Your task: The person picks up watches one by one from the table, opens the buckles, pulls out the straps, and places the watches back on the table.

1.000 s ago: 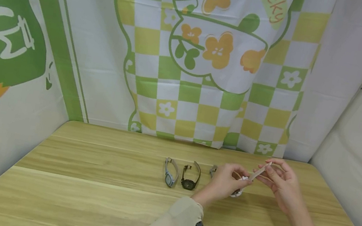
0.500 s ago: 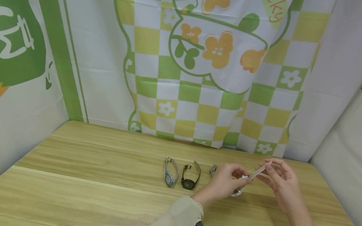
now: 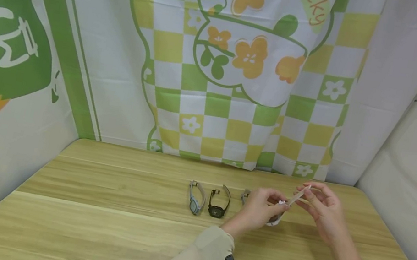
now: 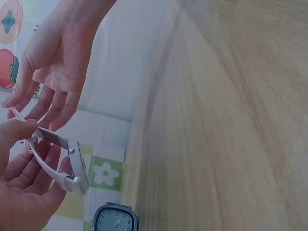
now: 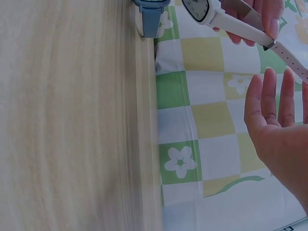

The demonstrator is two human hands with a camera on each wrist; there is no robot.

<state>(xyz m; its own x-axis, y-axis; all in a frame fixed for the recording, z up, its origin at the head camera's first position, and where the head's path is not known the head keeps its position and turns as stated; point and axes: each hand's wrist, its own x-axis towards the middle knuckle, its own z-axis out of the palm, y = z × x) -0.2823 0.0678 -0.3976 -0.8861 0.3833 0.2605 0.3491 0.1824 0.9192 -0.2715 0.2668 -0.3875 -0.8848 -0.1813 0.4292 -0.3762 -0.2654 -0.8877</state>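
Note:
A white wristwatch [image 4: 78, 166] is held above the table, its strap looped back through the buckle. My left hand [image 3: 259, 208] pinches the strap by the buckle between thumb and fingers. On the other side, my right hand [image 3: 325, 213] pinches the free end of the strap [image 3: 299, 196], which slants up between the hands. In the right wrist view the watch's dark face [image 5: 196, 7] and the row of holes in its strap end [image 5: 291, 60] show. Just beyond my left hand lies a grey-blue watch [image 3: 245, 195], mostly hidden by that hand in the head view.
To the left on the wooden table [image 3: 100, 222], a light blue watch [image 3: 194, 204] and a black watch [image 3: 216, 210] lie side by side with looped straps. A checkered cloth [image 3: 217, 127] hangs behind the table's back edge, and printed cloths flank both sides.

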